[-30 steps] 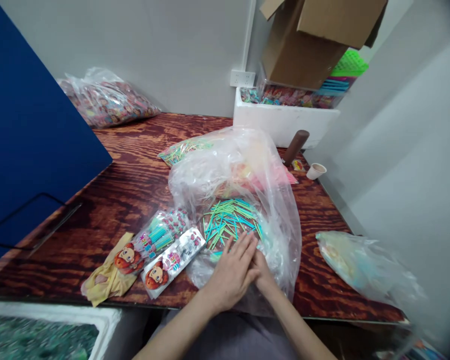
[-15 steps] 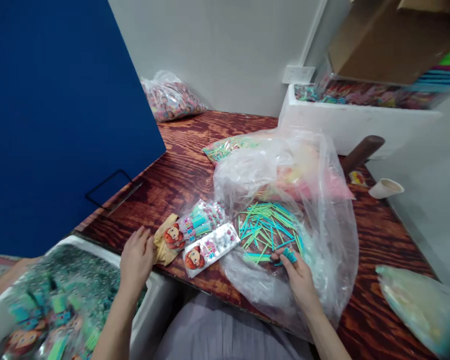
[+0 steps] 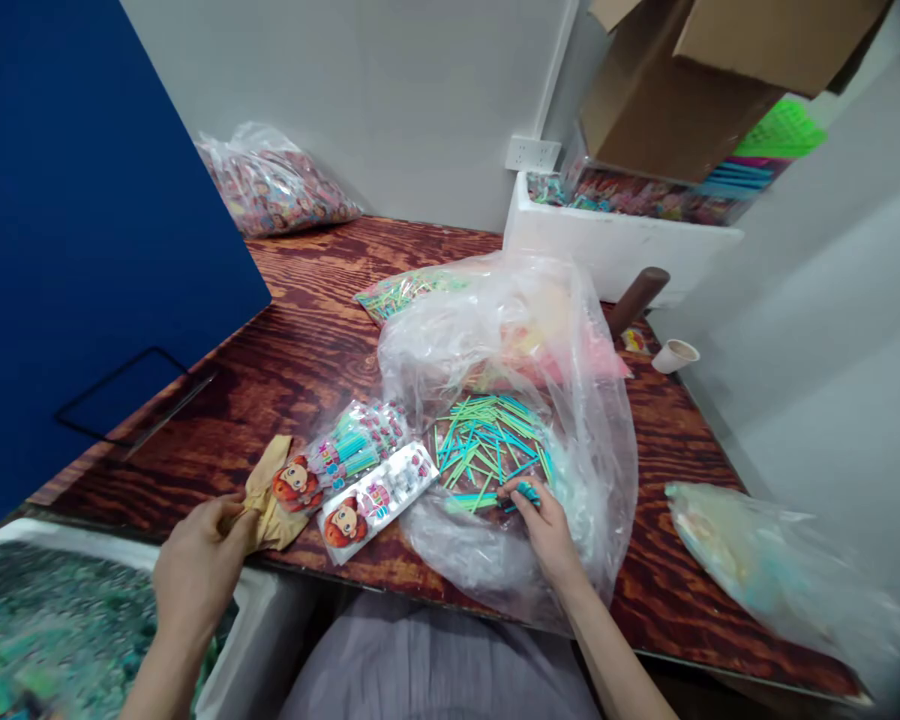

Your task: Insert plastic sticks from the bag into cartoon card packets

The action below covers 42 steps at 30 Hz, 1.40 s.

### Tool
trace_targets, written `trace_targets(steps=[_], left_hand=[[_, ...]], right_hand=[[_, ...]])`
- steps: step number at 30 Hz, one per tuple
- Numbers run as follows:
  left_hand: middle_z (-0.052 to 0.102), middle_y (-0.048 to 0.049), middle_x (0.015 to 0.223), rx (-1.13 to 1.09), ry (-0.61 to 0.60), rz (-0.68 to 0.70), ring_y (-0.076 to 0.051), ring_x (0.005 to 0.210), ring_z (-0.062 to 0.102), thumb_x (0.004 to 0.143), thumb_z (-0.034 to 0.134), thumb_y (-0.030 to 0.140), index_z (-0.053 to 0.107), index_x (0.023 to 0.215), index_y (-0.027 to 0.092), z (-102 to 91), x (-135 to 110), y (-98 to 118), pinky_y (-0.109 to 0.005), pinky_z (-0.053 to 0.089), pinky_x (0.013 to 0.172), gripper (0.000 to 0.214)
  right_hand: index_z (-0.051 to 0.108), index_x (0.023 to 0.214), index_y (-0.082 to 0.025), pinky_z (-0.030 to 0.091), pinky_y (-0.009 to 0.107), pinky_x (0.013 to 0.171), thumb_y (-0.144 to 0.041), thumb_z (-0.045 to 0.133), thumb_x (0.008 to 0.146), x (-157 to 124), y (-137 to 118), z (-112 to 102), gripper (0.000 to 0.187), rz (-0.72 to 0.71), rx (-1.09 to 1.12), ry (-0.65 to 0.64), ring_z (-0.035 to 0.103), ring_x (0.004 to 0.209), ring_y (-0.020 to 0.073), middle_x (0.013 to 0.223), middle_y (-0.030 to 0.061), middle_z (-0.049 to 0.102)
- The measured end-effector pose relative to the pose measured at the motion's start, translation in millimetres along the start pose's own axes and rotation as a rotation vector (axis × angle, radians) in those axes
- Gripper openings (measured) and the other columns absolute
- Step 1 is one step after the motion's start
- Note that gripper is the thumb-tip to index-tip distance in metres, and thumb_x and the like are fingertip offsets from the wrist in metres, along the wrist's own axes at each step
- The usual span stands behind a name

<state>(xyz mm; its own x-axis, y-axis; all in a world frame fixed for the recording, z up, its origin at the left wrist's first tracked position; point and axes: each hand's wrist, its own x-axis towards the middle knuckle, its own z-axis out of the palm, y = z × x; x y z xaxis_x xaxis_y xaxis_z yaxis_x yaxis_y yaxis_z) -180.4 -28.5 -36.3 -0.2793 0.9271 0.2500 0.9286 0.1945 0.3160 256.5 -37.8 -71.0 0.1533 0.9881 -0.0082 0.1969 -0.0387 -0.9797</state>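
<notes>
My left hand (image 3: 201,562) pinches the near-left edge of a crumpled yellow cloth (image 3: 274,500) at the table's front. Overlapping the cloth is a filled clear packet (image 3: 352,452) with a red-haired cartoon figure and thin blue-green sticks inside. Beside it lies a flat stack of silvery printed bags (image 3: 381,500) with the same figure. My right hand (image 3: 544,530) is closed round a small bunch of blue sticks (image 3: 527,491), whose ends show above the fingers. Loose green and blue sticks (image 3: 487,440) are spread in the mouth of a big clear plastic bag (image 3: 607,470).
Left of my lap stands a white foam box (image 3: 259,625) with packets in it. A blue panel (image 3: 105,250) rises at left. Behind are a full bag (image 3: 277,190), another foam box (image 3: 615,240), a brown rod (image 3: 640,298) and a paper cup (image 3: 675,356). A plastic bag (image 3: 765,560) lies right.
The view has swung to the right, so things sit further left. My left hand has gone from open beside the yellow cloth to pinching its edge. My right hand still holds the sticks.
</notes>
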Motion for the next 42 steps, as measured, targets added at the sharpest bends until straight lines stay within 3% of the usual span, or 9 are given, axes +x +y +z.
trace_targets(steps=[5, 8, 10, 16, 22, 29, 35, 38, 42], left_hand=[[0.067, -0.0091, 0.112, -0.146, 0.303, 0.137, -0.029, 0.107, 0.061, 0.093, 0.047, 0.034, 0.064, 0.102, 0.021, -10.6, -8, 77, -0.048, 0.048, 0.096, 0.023], [0.070, -0.0068, 0.100, -0.308, 0.023, 0.419, -0.025, 0.098, 0.063, 0.094, 0.049, 0.029, 0.066, 0.094, 0.023, 11.5, -22, 129, -0.041, 0.050, 0.088, 0.018], [0.070, -0.0072, 0.100, -0.323, -0.061, 0.492, -0.025, 0.097, 0.062, 0.093, 0.052, 0.029, 0.067, 0.092, 0.023, 27.6, -29, 147, -0.041, 0.050, 0.085, 0.016], [0.062, -0.0132, 0.123, -0.203, 0.101, 0.427, -0.030, 0.114, 0.055, 0.093, 0.054, 0.028, 0.066, 0.111, 0.022, 32.1, -17, 122, -0.050, 0.044, 0.098, 0.022], [0.050, -0.0097, 0.142, -0.111, -0.005, 0.523, -0.033, 0.136, 0.039, 0.090, 0.055, 0.029, 0.068, 0.111, 0.027, 33.2, 19, 89, -0.055, 0.036, 0.109, 0.025], [0.052, -0.0117, 0.138, -0.176, 0.012, 0.507, -0.030, 0.128, 0.047, 0.094, 0.049, 0.029, 0.067, 0.114, 0.024, 56.9, 46, 88, -0.050, 0.041, 0.106, 0.028], [0.059, -0.0147, 0.130, -0.151, 0.131, 0.500, -0.031, 0.119, 0.054, 0.095, 0.047, 0.027, 0.066, 0.113, 0.020, 43.7, 21, 112, -0.049, 0.043, 0.101, 0.027], [0.066, -0.0114, 0.111, -0.198, -0.009, 0.591, -0.028, 0.104, 0.059, 0.096, 0.048, 0.032, 0.066, 0.109, 0.020, 44.5, -1, 126, -0.044, 0.046, 0.093, 0.025], [0.063, -0.0138, 0.116, -0.230, -0.139, 0.566, -0.031, 0.108, 0.057, 0.093, 0.052, 0.045, 0.059, 0.123, 0.018, 59.6, -9, 132, -0.046, 0.045, 0.094, 0.041]], right_hand=[[0.065, 0.093, -0.022, 0.047, 0.033, 0.086, -0.048, 0.057, 0.090, -1, -2, 3, 0.027, 0.023, -0.004, 0.011, 0.064, 0.090, 0.0227, 0.092, 0.0042, 0.071], [0.064, 0.093, -0.022, 0.048, 0.033, 0.085, -0.049, 0.056, 0.091, -1, -5, 4, 0.028, 0.019, -0.013, 0.004, 0.065, 0.091, 0.0233, 0.091, 0.0044, 0.071], [0.064, 0.092, -0.022, 0.048, 0.033, 0.084, -0.050, 0.056, 0.091, -2, -5, 4, 0.029, 0.018, -0.008, -0.001, 0.065, 0.091, 0.0233, 0.091, 0.0043, 0.071], [0.065, 0.093, -0.022, 0.047, 0.034, 0.085, -0.049, 0.057, 0.091, -2, -4, 5, 0.027, 0.033, -0.033, -0.002, 0.065, 0.092, 0.0244, 0.093, 0.0047, 0.071], [0.064, 0.092, -0.023, 0.047, 0.035, 0.085, -0.047, 0.056, 0.092, -2, -4, 6, 0.025, 0.032, -0.048, -0.007, 0.065, 0.090, 0.0244, 0.095, 0.0052, 0.072], [0.065, 0.089, -0.022, 0.047, 0.032, 0.083, -0.045, 0.059, 0.090, -1, -6, 9, 0.024, 0.021, -0.010, 0.022, 0.065, 0.088, 0.0228, 0.088, 0.0033, 0.071], [0.065, 0.090, -0.021, 0.047, 0.032, 0.080, -0.046, 0.059, 0.089, -2, -8, 10, 0.026, 0.021, 0.033, 0.037, 0.065, 0.086, 0.0225, 0.086, 0.0034, 0.071], [0.067, 0.089, -0.022, 0.046, 0.032, 0.083, -0.044, 0.059, 0.090, -1, -6, 10, 0.023, 0.005, 0.053, 0.021, 0.065, 0.087, 0.0217, 0.087, 0.0027, 0.071], [0.067, 0.091, -0.023, 0.047, 0.032, 0.082, -0.041, 0.061, 0.090, 1, -6, 5, 0.018, 0.036, 0.162, 0.033, 0.065, 0.085, 0.0209, 0.087, 0.0017, 0.072]])
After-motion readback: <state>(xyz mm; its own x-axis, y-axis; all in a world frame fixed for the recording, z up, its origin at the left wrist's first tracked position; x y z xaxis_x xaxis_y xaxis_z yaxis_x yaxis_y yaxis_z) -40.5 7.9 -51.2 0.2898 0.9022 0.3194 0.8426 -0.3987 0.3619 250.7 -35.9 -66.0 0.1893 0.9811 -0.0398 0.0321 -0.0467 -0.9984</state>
